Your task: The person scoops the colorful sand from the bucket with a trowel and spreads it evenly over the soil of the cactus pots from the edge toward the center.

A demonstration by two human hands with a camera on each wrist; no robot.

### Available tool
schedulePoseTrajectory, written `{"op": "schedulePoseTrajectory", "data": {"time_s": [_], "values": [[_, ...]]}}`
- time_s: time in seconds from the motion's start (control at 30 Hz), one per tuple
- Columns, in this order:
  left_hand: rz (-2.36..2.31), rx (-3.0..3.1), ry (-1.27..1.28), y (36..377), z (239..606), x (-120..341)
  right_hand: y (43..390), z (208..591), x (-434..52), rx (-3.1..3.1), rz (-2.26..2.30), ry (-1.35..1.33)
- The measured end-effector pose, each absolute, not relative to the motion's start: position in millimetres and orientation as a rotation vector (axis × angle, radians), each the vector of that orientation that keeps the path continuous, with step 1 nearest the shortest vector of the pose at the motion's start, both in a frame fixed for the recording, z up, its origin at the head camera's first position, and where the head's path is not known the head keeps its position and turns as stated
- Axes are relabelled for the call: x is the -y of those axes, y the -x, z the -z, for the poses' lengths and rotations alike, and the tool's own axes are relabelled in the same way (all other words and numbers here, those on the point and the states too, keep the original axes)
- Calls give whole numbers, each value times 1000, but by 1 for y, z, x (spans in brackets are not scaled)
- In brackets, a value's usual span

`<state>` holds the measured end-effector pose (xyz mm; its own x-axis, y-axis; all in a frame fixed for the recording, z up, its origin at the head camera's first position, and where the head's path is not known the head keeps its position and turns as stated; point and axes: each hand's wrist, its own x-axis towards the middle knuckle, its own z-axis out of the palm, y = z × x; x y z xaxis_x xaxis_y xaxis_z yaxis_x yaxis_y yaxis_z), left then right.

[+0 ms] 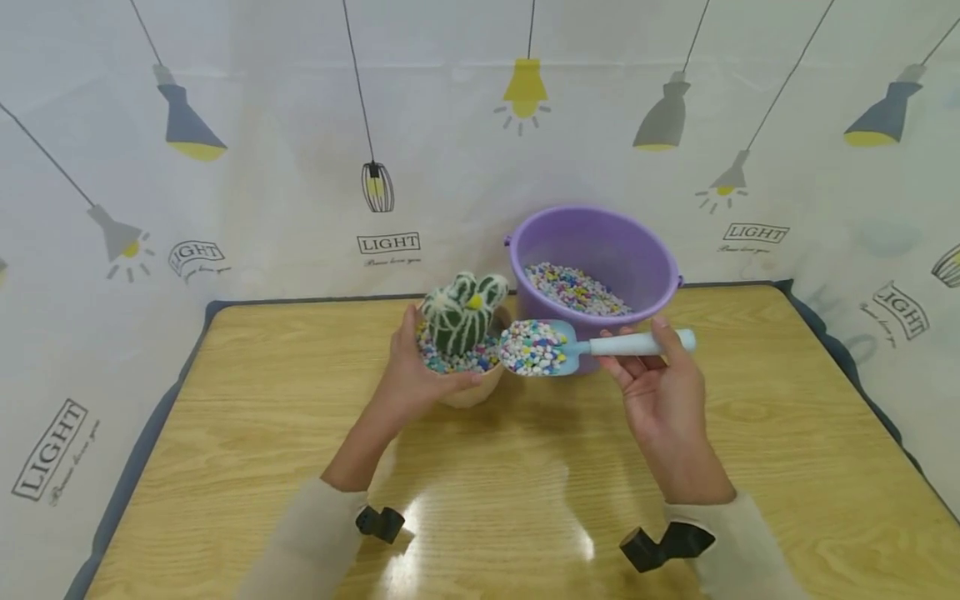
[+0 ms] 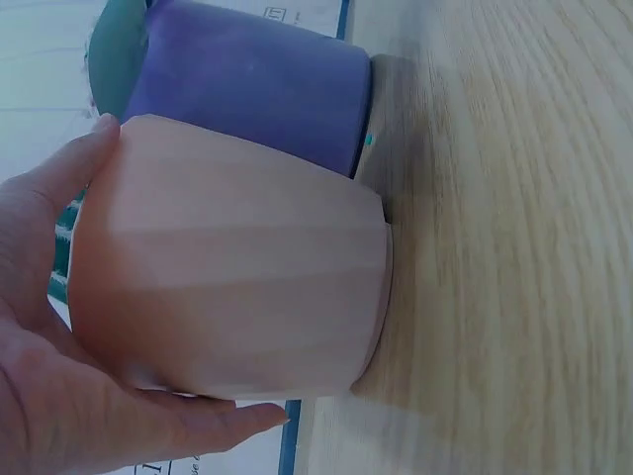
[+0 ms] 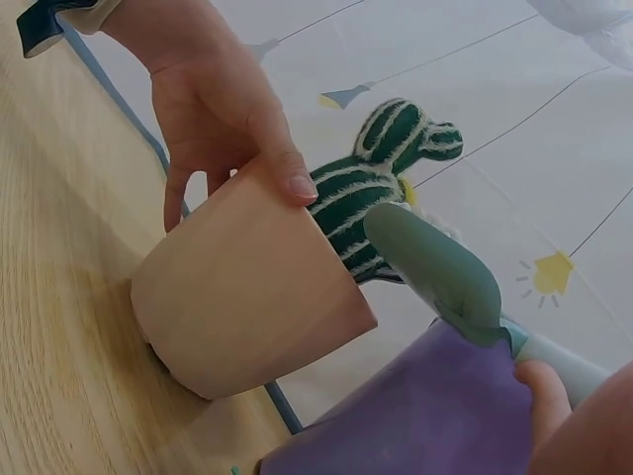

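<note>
My left hand [image 1: 408, 371] grips the rim of a pale peach flower pot [image 2: 227, 267] that stands on the wooden table. In the pot is a knitted green-and-white cactus [image 1: 453, 333] with a small yellow flower, surrounded by colourful pebbles. The right hand [image 1: 667, 400] holds the pale handle of a light blue scoop [image 1: 637, 343], thumb on top and fingers beneath. A heap of multicoloured pebbles [image 1: 532, 348] fills the scoop's blade, which is level at the pot's right edge. The right wrist view shows the blade's underside [image 3: 435, 267] beside the cactus.
A purple bucket [image 1: 600, 242] stands behind the scoop at the back of the table [image 1: 262, 400], with more coloured pebbles inside. One tiny green pebble [image 2: 369, 141] lies near the bucket's base. A lamp-patterned cloth [image 1: 450, 100] hangs around the table's back and sides.
</note>
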<state>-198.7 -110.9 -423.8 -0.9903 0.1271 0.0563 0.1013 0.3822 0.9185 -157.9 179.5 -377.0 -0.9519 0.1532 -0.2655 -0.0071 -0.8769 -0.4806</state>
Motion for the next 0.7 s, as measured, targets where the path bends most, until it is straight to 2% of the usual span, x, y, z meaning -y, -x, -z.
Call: {"op": "schedulePoseTrajectory", "data": {"time_s": [0.37,0.7], "values": [[-1843,-2332,-458,210,420,121,158,382,-167,886,-2796,370],[-1766,-2209,-487,217,416,130,158,377,-155,961,-2659,450]]}}
